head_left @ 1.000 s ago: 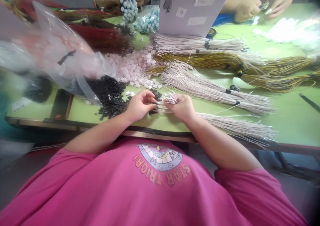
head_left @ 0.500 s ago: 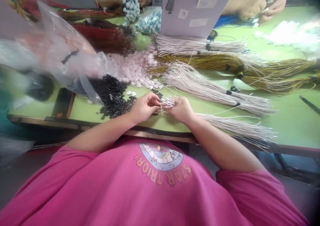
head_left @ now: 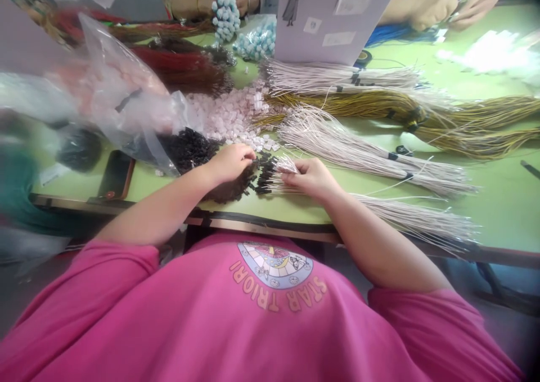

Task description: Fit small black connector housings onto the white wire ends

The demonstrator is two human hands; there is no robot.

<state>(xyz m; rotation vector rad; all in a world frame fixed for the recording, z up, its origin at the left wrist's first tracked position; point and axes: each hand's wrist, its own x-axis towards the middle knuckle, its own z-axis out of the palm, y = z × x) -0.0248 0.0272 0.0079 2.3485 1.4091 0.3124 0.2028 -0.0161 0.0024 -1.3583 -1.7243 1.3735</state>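
My right hand is closed around a bunch of white wires, their bare ends fanning out toward the left. Below and left of those ends, black connectors sit in a row at the tips of other white wires. My left hand is over a heap of small black connector housings, thumb and fingers drawn together. Whatever its fingertips hold, if anything, is hidden. The two hands are apart.
White connector housings lie behind the black heap. Bundles of white wires and yellow-brown wires stretch to the right. Plastic bags and a dark phone-like slab are on the left. Co-workers' hands work across the table.
My left hand has moved left, from the wire ends to the black heap. My right hand keeps its hold on the white wires. The row of black connectors now shows between the hands.
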